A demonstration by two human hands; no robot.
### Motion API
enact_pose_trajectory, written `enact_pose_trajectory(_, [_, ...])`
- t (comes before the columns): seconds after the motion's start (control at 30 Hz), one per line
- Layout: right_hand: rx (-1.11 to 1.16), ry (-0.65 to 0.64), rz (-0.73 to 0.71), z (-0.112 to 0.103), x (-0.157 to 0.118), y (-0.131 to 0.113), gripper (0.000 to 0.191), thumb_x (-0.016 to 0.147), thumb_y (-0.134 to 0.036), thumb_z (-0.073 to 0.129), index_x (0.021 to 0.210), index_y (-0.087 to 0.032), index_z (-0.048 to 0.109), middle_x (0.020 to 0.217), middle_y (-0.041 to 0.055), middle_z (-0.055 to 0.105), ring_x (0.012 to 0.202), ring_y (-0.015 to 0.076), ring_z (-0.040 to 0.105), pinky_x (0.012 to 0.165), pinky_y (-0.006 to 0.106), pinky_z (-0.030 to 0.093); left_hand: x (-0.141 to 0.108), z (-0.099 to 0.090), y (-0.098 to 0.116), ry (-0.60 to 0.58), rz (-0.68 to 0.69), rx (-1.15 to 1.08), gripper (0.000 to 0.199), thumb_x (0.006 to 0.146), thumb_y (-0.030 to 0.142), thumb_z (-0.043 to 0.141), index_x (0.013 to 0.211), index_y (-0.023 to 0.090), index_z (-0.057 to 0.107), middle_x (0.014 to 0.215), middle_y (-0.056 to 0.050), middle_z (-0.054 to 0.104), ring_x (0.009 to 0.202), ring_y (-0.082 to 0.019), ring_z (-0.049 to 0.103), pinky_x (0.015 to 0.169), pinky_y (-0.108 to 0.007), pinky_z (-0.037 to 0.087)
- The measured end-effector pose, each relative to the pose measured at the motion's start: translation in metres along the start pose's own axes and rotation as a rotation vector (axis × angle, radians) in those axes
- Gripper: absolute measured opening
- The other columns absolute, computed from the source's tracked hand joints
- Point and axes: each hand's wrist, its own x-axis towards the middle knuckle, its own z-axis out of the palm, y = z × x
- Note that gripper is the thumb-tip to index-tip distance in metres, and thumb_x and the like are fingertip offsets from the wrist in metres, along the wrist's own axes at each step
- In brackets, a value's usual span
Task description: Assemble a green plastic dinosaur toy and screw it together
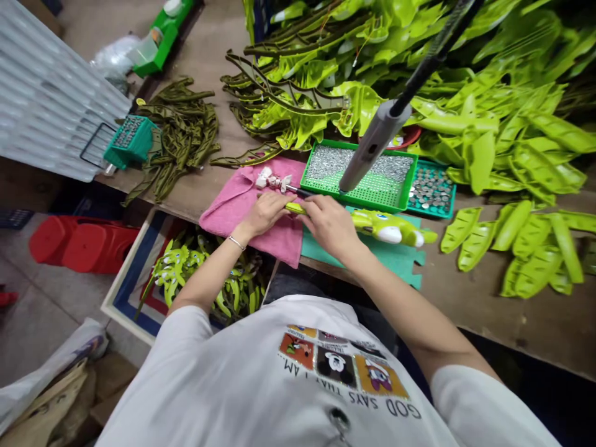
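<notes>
slim lime-green piece (295, 208) partly over pink cloth (281, 241)

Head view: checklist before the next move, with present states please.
1. Left hand and right hand both at the slim green plastic piece: ok.
2. Grip firm on it: cannot tell, fingers cover much of it.
3. Slim piece joined to the green figure: cannot tell, the right hand hides the stretch between.
4. Hanging power screwdriver free of both hands: ok, it hangs by the green tray.
5. Pink cloth spread flat: not ok, folded over at its left side.
</notes>
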Motion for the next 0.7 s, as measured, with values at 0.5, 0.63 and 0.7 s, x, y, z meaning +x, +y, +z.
enact_pose_trajectory(0.5, [-0.080, -0.053, 0.005, 0.017, -0.036, -0.031, 0.046, 0.103, -0.019, 0.025, 0.123, -0.024, 0.066, 0.127, 0.0016, 0.071, 0.110, 0.0151, 0.067, 0.097, 0.031, 0.057, -0.015, -0.019, 0.011, -0.106, 0.057, 0.094, 0.034, 0.097, 0.035, 0.056, 0.129, 0.030, 0.065, 0.109, -0.009, 0.076, 0.101, -0.024, 0.070, 0.095, -0.042, 0.047])
enact_pose_trajectory(0.63, [0.021, 0.014, 0.004, 0.005, -0.065, -0.018, 0.042, 0.096, -0.021, 0.037, 0.124, -0.037, 0.064, 0.143, -0.0086, 0.061, 0.137, 0.0108, 0.052, 0.113, 0.033, 0.051, -0.015, -0.021, 0.036, -0.073, 0.012, 0.116, 0.064, 0.094, 0.034, 0.056, 0.154, 0.024, 0.037, 0.119, -0.015, 0.070, 0.108, -0.031, 0.067, 0.101, -0.049, 0.045])
enact_pose_trajectory(0.7, [0.132, 0.088, 0.106, -0.016, -0.082, 0.002, 0.043, 0.092, -0.021, 0.043, 0.125, -0.039, 0.063, 0.143, -0.0084, 0.060, 0.136, 0.0126, 0.053, 0.112, 0.037, 0.053, -0.007, -0.019, 0.060, -0.058, -0.034, 0.113, 0.075, 0.094, 0.036, 0.055, 0.160, 0.022, 0.022, 0.131, -0.019, 0.064, 0.120, -0.034, 0.062, 0.107, -0.054, 0.041])
